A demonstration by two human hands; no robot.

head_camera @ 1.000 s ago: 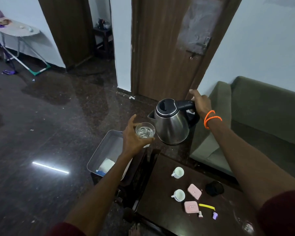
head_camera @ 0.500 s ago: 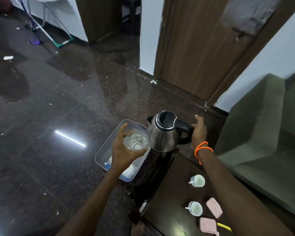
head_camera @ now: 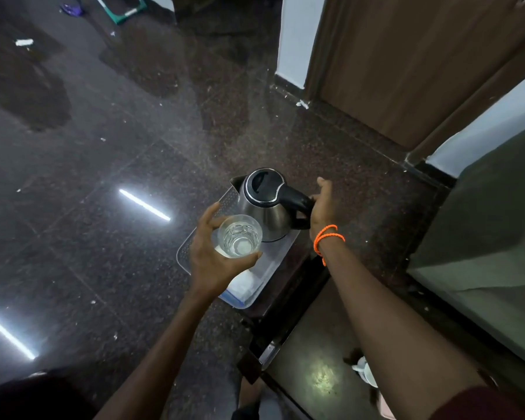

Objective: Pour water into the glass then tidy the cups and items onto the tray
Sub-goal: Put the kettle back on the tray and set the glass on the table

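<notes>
A clear glass holding water sits in my left hand, which grips it from the left just above the tray. The steel kettle with a black lid and handle stands upright on the far end of the clear plastic tray. My right hand, with orange bands at the wrist, is wrapped round the kettle's black handle. A white folded item lies in the tray's near end. One white cup peeks out beside my right forearm on the dark table; the other table items are hidden.
The tray rests on a dark stand at the end of the brown table. A green sofa fills the right side. A wooden door stands behind. Glossy dark floor spreads to the left.
The kettle has come down from a raised, tilted pour beside the glass to standing upright on the tray. My left hand lowered the glass over the tray. The camera tipped downward.
</notes>
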